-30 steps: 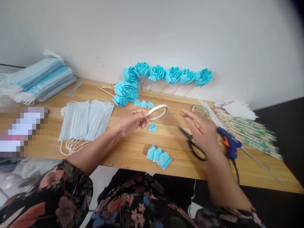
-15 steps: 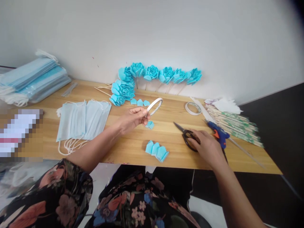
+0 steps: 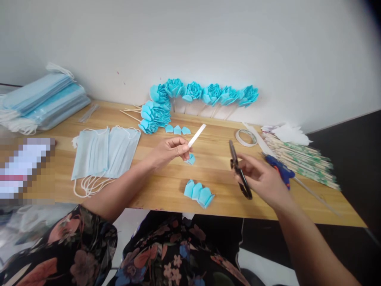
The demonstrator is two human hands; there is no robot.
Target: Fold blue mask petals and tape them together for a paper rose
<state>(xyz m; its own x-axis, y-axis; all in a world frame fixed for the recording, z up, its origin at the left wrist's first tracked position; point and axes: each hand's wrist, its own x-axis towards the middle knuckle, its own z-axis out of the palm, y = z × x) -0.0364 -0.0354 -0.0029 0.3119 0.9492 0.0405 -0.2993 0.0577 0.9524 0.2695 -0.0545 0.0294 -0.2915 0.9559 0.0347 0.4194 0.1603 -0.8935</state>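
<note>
My left hand pinches a thin roll of white tape, turned edge-on so that it looks like a straight white band. My right hand grips black-handled scissors by one loop, raised with the tip pointing away from me. Below my left hand lies a small blue petal piece. Between my hands and closer to me is a cluster of folded blue petals. Three blue petals rest in a row beyond my left hand.
Blue flowers on sticks line the wall. Face masks lie at left, with stacked masks behind. At right are another tape roll, a blue glue gun and wrapped sticks. A blurred-out object sits far left.
My right hand has lifted the scissors from the tabletop and tilted them up. In my left hand the tape roll has turned from an open ring to edge-on.
</note>
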